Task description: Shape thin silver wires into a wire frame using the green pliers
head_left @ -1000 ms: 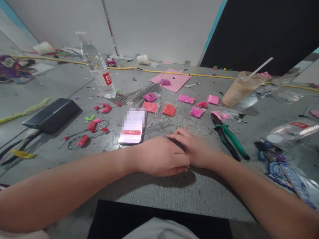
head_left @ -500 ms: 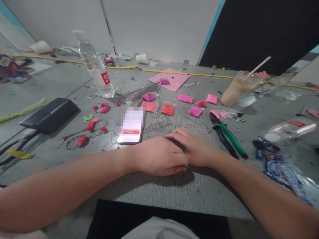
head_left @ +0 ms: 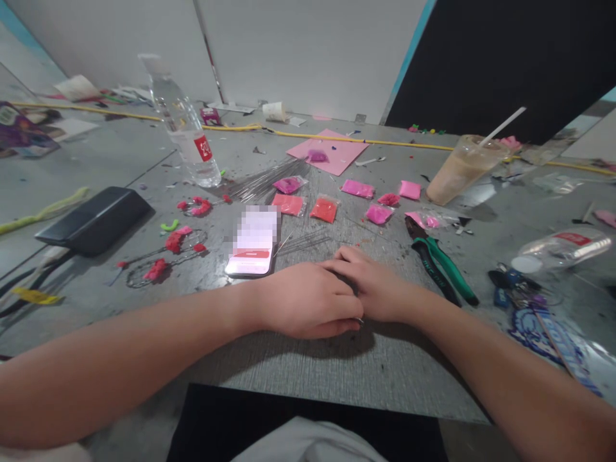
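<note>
My left hand (head_left: 308, 303) and my right hand (head_left: 378, 285) meet low over the grey table in front of me. The left fingers are curled closed, and a thin dark tip, perhaps wire, pokes out by the little finger. My right fingers are bent in against the left ones, closed around something hidden between the hands. Just beyond the left wrist lies a lit phone (head_left: 253, 247), its screen partly blurred. Loose thin wires (head_left: 308, 242) lie past the fingertips. Green-handled pliers (head_left: 440, 263) rest to the right of my right hand.
Wire pieces with red clay (head_left: 176, 240) lie at left, near a black device (head_left: 96, 221). A water bottle (head_left: 185, 141) stands behind a wire bundle (head_left: 264, 181). Several clay packets (head_left: 325, 209) spread across the middle. At right are a drink cup (head_left: 464, 168), a lying bottle (head_left: 563, 250) and keys (head_left: 522, 289).
Both hands stay together in nearly the same place, with only slight finger movement. The things on the table have not moved.
</note>
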`<action>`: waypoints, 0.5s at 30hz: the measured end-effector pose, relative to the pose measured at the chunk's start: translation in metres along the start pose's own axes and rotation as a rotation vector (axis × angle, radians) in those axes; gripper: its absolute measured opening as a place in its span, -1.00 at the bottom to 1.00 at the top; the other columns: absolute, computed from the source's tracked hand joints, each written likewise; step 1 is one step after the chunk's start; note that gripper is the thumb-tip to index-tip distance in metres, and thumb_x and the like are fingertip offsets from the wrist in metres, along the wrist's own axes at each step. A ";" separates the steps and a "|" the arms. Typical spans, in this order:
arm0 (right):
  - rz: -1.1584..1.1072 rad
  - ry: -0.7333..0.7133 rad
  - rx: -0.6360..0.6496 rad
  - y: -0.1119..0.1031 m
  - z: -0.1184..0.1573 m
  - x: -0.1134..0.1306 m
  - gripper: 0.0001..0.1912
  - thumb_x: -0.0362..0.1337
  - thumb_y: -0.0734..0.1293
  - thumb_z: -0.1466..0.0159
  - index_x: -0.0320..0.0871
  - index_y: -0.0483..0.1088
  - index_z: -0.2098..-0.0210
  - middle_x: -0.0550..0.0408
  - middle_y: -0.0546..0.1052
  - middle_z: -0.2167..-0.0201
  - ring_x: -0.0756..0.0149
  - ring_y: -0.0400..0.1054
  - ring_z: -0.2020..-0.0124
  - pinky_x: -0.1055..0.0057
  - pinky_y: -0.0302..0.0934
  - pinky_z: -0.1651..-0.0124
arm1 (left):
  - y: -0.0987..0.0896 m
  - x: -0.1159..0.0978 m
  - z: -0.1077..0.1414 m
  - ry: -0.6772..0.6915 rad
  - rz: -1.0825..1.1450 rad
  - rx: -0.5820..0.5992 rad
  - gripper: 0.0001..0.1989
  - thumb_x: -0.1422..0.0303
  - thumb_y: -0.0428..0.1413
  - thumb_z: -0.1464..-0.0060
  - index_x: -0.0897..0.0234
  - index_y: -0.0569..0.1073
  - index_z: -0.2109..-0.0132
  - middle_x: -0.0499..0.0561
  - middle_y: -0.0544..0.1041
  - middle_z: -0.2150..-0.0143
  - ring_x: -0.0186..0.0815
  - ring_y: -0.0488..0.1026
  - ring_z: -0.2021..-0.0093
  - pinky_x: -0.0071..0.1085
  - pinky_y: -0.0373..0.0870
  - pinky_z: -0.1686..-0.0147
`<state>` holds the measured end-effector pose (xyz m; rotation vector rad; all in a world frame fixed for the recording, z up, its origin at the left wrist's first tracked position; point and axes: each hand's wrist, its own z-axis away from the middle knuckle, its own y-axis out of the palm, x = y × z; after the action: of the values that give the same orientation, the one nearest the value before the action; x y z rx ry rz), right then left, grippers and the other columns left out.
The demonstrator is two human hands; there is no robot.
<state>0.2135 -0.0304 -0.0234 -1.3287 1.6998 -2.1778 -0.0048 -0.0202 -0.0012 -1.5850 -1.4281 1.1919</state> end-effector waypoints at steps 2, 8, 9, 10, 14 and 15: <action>-0.017 0.008 0.000 0.000 -0.001 -0.002 -0.36 -0.35 0.44 -0.28 -0.08 0.43 -0.35 -0.05 0.36 0.08 0.09 0.27 0.05 0.12 0.26 -0.01 | 0.000 0.000 0.000 0.010 0.008 -0.022 -0.79 0.34 0.14 -0.39 0.32 0.64 0.16 0.00 0.66 0.33 -0.27 0.52 0.38 -0.26 0.34 0.40; -0.055 0.092 -0.049 -0.001 -0.006 -0.002 -0.42 -0.31 0.46 -0.27 -0.14 0.49 -0.29 -0.03 0.43 0.08 0.10 0.33 0.02 0.12 0.30 -0.08 | -0.003 -0.007 -0.003 0.025 0.050 -0.042 -0.78 0.36 0.12 -0.41 0.33 0.65 0.13 0.01 0.68 0.31 -0.28 0.53 0.40 -0.26 0.33 0.43; -0.068 0.107 -0.056 -0.002 -0.006 -0.002 -0.43 -0.28 0.49 -0.26 -0.15 0.51 -0.27 -0.03 0.45 0.08 0.11 0.34 0.03 0.13 0.31 -0.07 | -0.004 -0.011 -0.004 0.037 0.075 -0.032 -0.77 0.35 0.11 -0.41 0.34 0.65 0.12 0.02 0.68 0.31 -0.27 0.54 0.39 -0.26 0.34 0.42; -0.083 0.117 -0.063 -0.002 -0.007 -0.001 -0.43 -0.24 0.51 -0.25 -0.17 0.52 -0.24 -0.03 0.46 0.08 0.12 0.35 0.04 0.14 0.32 -0.06 | -0.005 -0.014 -0.005 0.052 0.111 -0.021 -0.76 0.35 0.11 -0.42 0.36 0.66 0.12 0.04 0.68 0.31 -0.26 0.55 0.38 -0.26 0.35 0.41; -0.078 0.126 -0.105 -0.001 -0.007 -0.002 -0.38 -0.18 0.53 -0.22 -0.26 0.49 -0.23 -0.08 0.50 0.05 0.14 0.38 0.08 0.16 0.35 -0.02 | -0.008 -0.025 -0.008 0.029 0.327 -0.027 -0.78 0.36 0.15 -0.40 0.40 0.66 0.11 0.10 0.69 0.31 -0.26 0.58 0.36 -0.29 0.35 0.40; -0.065 0.120 -0.120 -0.001 -0.007 -0.003 -0.36 -0.18 0.53 -0.21 -0.25 0.47 -0.24 -0.08 0.51 0.06 0.13 0.38 0.10 0.15 0.35 -0.01 | -0.009 -0.026 -0.009 -0.038 0.431 -0.043 -0.80 0.35 0.17 -0.39 0.39 0.65 0.12 0.09 0.69 0.32 -0.28 0.57 0.37 -0.32 0.36 0.40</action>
<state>0.2113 -0.0232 -0.0244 -1.3221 1.8832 -2.2670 0.0009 -0.0437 0.0146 -1.9749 -1.1720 1.4459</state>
